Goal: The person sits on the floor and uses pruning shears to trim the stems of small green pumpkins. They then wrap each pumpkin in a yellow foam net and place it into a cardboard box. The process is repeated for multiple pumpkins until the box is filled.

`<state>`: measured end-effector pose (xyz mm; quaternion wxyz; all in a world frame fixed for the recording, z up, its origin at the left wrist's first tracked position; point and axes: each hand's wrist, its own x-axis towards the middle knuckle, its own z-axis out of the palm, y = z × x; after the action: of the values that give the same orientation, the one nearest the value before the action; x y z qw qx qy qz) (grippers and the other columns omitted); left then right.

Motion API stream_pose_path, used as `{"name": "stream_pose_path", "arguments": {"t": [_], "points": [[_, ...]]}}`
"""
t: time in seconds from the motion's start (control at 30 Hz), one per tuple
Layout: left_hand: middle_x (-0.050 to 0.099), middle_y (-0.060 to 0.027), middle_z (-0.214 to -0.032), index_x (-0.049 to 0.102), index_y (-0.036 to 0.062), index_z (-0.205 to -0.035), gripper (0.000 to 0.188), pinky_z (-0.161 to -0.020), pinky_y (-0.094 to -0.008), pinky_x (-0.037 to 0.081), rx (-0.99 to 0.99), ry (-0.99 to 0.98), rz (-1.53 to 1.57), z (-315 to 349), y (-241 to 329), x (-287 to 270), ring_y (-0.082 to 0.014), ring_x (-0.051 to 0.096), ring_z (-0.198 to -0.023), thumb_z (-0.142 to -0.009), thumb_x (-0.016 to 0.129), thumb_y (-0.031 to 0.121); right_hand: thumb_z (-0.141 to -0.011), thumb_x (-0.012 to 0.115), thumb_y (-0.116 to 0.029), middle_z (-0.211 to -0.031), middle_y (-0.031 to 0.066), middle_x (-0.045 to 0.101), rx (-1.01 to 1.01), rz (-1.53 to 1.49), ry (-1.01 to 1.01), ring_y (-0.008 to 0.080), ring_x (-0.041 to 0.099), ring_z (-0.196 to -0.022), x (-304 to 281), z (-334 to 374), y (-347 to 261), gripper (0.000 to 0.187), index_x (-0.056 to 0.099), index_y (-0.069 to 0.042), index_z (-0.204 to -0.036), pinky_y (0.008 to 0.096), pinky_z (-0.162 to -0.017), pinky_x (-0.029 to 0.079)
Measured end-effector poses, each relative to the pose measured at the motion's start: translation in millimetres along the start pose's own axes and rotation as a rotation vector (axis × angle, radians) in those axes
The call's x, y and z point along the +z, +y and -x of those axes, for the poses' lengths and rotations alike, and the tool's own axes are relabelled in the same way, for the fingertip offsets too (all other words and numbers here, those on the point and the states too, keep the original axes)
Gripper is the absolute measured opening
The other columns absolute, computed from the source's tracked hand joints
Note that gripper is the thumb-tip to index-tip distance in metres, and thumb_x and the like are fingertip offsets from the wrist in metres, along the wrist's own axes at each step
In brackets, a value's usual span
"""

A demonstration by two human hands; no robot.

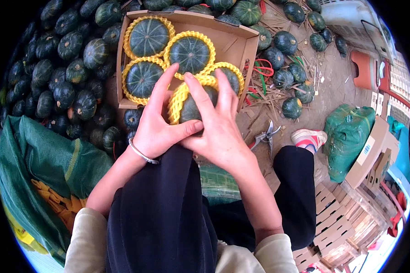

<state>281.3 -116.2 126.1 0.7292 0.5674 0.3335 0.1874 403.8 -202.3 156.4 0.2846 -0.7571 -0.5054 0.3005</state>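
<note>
Between my two hands is a dark green kabocha squash (pixel 190 112) in a yellow foam net (pixel 175 107). My left hand (pixel 157 125) curves round its left side, with the thumb across the near side. Fingers bent over the top and right side, my right hand (pixel 223 134) grips it too. Just beyond is an open cardboard box (pixel 234 45) holding several netted squashes (pixel 190 53), their green tops showing. The held squash overlaps the box's near edge in view; whether it touches the box is hidden. A silver bracelet (pixel 143 154) circles my left wrist.
A heap of bare squashes (pixel 68 82) fills the left, with more scattered (pixel 285 42) right of the box. Shears (pixel 265 139) lie near my shoe. A green sack (pixel 27 159) holds orange-yellow nets (pixel 59 200). At right are a green bundle (pixel 344 141), folded cartons (pixel 328 218) and a crate (pixel 351 27).
</note>
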Motion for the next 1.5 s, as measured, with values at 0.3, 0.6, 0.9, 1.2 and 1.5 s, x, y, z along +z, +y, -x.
{"name": "stream_pose_path", "arguments": {"t": [0.3, 0.6, 0.9, 1.2, 1.5], "points": [[0.050, -0.0114, -0.124, 0.046, 0.0101, -0.129, 0.054, -0.094, -0.0367, 0.041, 0.720, 0.058, -1.039, -126.3, -0.3, -14.0, -0.0269, 0.051, -0.111, -0.078, 0.064, 0.014, -0.051, 0.079, -0.019, -0.125, 0.0187, 0.032, 0.039, 0.075, 0.467, 0.0431, 0.033, -0.115, -32.0, -58.5, 58.5, 0.073, 0.048, -0.016, -0.117, 0.0513, -0.094, 0.035], [0.065, -0.0136, -0.094, 0.063, 0.0118, -0.098, 0.024, -0.075, -0.0408, 0.051, 0.305, -0.143, -1.468, -220.3, -7.3, 7.1, -0.0312, 0.064, -0.088, -0.078, 0.062, 0.024, -0.056, 0.079, -0.023, -0.128, 0.0159, 0.038, -0.106, 0.573, -0.022, 0.0405, 0.036, -0.116, -19.7, -114.3, 93.7, 0.070, 0.050, -0.020, -0.119, 0.0584, -0.090, 0.039], [0.064, -0.0155, -0.086, 0.062, 0.0060, -0.092, 0.016, -0.073, -0.0419, 0.050, 0.627, 0.007, -1.170, -213.2, -3.4, -22.4, -0.0344, 0.061, -0.082, -0.081, 0.056, 0.016, -0.072, 0.068, -0.033, -0.140, 0.0155, 0.033, -0.205, 0.816, 0.134, 0.0432, 0.029, -0.126, 6.3, -116.9, 94.5, 0.077, 0.032, -0.019, -0.139, 0.0579, -0.102, 0.026], [0.062, -0.0103, -0.096, 0.054, 0.0017, -0.114, 0.033, -0.076, -0.0291, 0.050, 0.095, 0.227, -0.619, 49.3, 34.9, -104.9, -0.0169, 0.063, -0.085, -0.081, 0.060, 0.003, -0.083, 0.061, -0.027, -0.145, 0.0153, 0.028, -0.080, 0.959, 0.012, 0.0418, 0.029, -0.130, -22.9, -107.6, 94.6, 0.067, 0.030, -0.020, -0.141, 0.0578, -0.100, 0.031], [0.042, -0.0204, -0.125, 0.036, 0.0160, -0.132, 0.073, -0.091, -0.0481, 0.041, -0.947, 0.978, -1.896, 277.9, 50.7, -334.2, -0.0364, 0.043, -0.116, -0.072, 0.073, 0.034, -0.088, 0.056, -0.012, -0.119, 0.0179, 0.054, -0.113, 0.100, -0.029, 0.0298, 0.052, -0.113, -47.4, -10.7, 66.9, 0.035, 0.051, 0.001, -0.119, 0.0359, -0.098, 0.037]]}}
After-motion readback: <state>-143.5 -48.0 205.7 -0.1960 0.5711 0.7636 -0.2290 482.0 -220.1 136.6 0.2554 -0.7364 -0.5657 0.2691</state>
